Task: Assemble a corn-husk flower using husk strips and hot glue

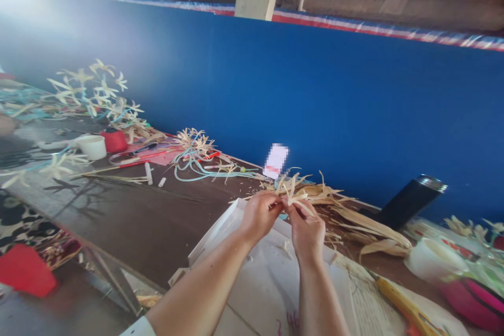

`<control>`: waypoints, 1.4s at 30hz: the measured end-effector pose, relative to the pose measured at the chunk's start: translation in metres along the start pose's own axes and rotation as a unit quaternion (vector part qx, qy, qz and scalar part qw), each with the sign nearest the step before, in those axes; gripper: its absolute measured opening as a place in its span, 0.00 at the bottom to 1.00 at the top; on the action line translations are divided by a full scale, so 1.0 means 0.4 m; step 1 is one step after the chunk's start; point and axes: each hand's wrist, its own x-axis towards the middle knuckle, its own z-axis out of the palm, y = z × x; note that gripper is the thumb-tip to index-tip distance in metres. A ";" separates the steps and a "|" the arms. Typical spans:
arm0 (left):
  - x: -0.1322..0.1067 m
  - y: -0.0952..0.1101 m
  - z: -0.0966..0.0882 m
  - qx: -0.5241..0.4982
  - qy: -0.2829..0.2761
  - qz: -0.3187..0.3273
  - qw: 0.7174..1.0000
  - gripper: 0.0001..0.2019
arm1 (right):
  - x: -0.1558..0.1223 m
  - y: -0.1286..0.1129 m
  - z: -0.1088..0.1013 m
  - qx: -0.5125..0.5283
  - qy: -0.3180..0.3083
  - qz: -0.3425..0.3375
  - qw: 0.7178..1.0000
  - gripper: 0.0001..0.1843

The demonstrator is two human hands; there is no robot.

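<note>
Over a shallow white cardboard box (220, 228), my left hand (258, 215) and my right hand (307, 231) meet, fingertips pinched together. Between them is a pale husk flower (293, 193) with thin, splayed petals. The right thumb and fingers close around its base, and the left fingertips press against the same spot. Its stem is mostly hidden by the fingers. Just beyond the hands lie dried corn husks (370, 220), spread along the back of the table. A small pale scrap rests inside the box below the hands.
Finished husk flowers on pale blue stems (104, 89) stand at the far left. A white cup (92, 146) and red container (115, 140) sit nearby. On the right are a black flask (407, 202), a tape roll (435, 261) and a yellow-handled tool (405, 304). A blue partition (354, 100) runs behind.
</note>
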 end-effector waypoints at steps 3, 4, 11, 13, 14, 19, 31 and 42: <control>0.000 0.000 0.000 0.003 -0.014 -0.017 1.000 0.05 | 0.001 0.008 0.001 -0.018 0.007 -0.023 1.000 0.12; 0.000 0.000 0.001 0.006 -0.021 -0.024 0.999 0.06 | 0.002 0.011 0.001 -0.020 0.011 -0.028 0.999 0.12; 0.001 0.012 -0.004 -0.019 -0.017 -0.084 0.996 0.11 | 0.003 0.014 -0.002 -0.109 0.100 -0.129 0.981 0.08; 0.005 0.021 -0.010 -0.068 -0.013 -0.118 0.991 0.08 | 0.002 0.012 -0.004 -0.119 0.123 -0.139 0.975 0.08; 0.006 0.026 -0.013 -0.105 -0.019 -0.139 0.984 0.06 | 0.002 0.012 -0.005 -0.124 0.132 -0.137 0.974 0.08; 0.010 0.041 -0.024 -0.332 -0.117 -0.239 0.905 0.14 | -0.004 0.018 -0.002 -0.120 0.138 -0.102 0.978 0.11; 0.005 0.053 -0.032 -0.413 -0.204 -0.258 0.849 0.18 | -0.006 0.028 0.003 -0.098 0.132 -0.090 0.982 0.10; 0.004 0.060 -0.036 -0.394 -0.211 -0.257 0.857 0.17 | -0.006 0.008 0.001 -0.105 0.114 -0.091 0.984 0.10</control>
